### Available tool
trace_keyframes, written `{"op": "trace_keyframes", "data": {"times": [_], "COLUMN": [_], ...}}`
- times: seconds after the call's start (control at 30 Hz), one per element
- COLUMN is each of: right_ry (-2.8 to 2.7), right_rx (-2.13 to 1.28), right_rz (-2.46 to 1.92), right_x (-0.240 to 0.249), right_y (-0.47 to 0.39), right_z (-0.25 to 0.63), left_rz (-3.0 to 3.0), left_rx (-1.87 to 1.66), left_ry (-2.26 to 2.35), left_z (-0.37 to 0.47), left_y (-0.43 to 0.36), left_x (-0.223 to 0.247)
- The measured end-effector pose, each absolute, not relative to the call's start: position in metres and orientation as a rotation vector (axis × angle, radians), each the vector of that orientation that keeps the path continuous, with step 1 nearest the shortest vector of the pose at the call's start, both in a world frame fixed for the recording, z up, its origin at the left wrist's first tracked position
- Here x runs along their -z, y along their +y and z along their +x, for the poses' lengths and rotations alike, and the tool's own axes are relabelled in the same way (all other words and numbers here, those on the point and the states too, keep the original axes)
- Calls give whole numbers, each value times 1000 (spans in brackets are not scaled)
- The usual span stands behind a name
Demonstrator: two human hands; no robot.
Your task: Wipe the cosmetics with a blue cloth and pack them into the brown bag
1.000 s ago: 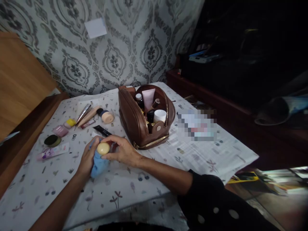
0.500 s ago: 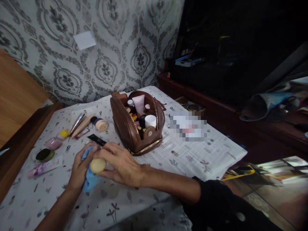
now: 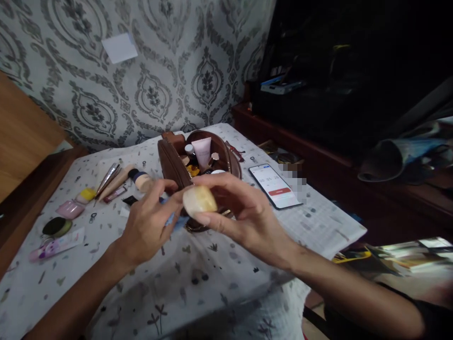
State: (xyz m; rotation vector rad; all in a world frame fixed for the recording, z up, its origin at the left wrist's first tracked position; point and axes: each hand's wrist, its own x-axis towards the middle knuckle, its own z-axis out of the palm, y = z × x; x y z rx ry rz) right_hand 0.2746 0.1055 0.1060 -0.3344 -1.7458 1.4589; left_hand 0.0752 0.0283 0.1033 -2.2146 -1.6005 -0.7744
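Between its thumb and fingers, my right hand grips a small round cosmetic jar with a yellowish part and a whitish part, tilted on its side. My left hand has its fingers curled at the jar's left edge. Under those fingers a bit of blue cloth shows, mostly hidden by the hand. Just behind both hands stands an unzipped brown toiletry bag, which holds a pink tube and several small bottles and jars. The hands cover the bag's front.
On the left lie a pink-white tube, a dark green-lidded jar, a pink container, a yellow-capped item, slim tubes and a foundation bottle. A phone rests right of the bag, near the table edge.
Both hands have moved right and up with the jar and cloth, now in front of the bag. The jar has turned from lid-facing to its side. The phone's screen now shows.
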Motion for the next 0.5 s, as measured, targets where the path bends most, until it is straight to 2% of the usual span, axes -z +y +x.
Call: {"op": "trace_keyframes", "data": {"times": [0.1, 0.3, 0.4, 0.5], "right_ry": [-1726, -1837, -1957, -1928], "right_rx": [-1421, -1278, -1205, -1356], "right_rz": [-371, -331, -210, -155], "right_x": [-105, -88, -85, -83], "right_y": [113, 102, 91, 85], "right_z": [282, 278, 270, 259], "left_rz": [-2203, -2159, -2190, -2242], "left_rx": [783, 1123, 1094, 1046], "left_ry": [-1579, -1611, -1522, -1500], "left_z": [79, 95, 97, 92], "left_y": [27, 5, -6, -15], "left_x": [-98, -106, -107, -104]}}
